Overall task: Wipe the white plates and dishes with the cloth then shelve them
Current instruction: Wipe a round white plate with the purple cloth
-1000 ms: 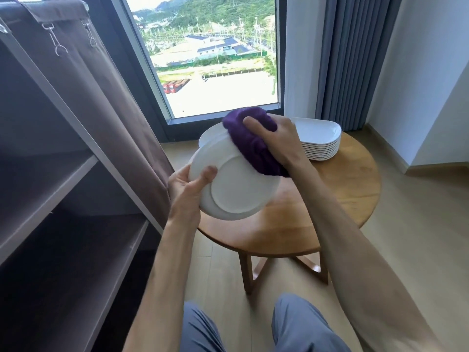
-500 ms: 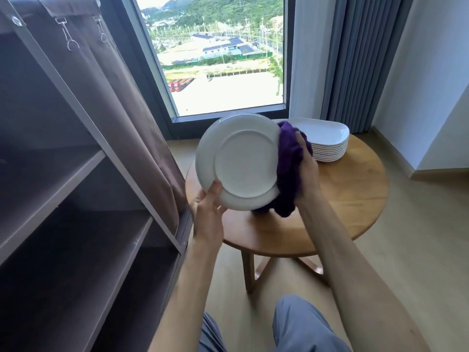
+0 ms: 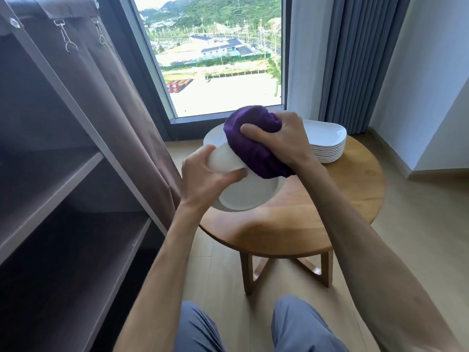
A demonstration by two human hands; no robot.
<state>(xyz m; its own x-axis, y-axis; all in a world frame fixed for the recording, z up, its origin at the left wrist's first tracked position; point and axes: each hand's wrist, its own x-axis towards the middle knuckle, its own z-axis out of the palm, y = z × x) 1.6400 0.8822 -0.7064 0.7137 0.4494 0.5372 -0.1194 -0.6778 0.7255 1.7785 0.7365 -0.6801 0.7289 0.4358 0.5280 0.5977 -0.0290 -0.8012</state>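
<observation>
My left hand (image 3: 205, 176) grips the left rim of a round white plate (image 3: 250, 196), held tilted above the round wooden table (image 3: 355, 189). My right hand (image 3: 281, 141) clutches a bunched purple cloth (image 3: 250, 146) and presses it onto the plate's upper part. Behind the cloth, part of another white plate (image 3: 213, 137) shows on the table. A stack of several white dishes (image 3: 326, 146) stands at the table's far right.
A dark shelving unit (image 3: 63, 179) with a brown fabric cover (image 3: 111, 102) stands at the left, its shelves open toward me. A large window and grey curtains (image 3: 355, 59) lie behind the table. My knees (image 3: 299, 323) are at the bottom edge.
The plate was upright with its face toward me and the cloth at its right edge; now it is tipped down lower and the cloth sits on its upper part.
</observation>
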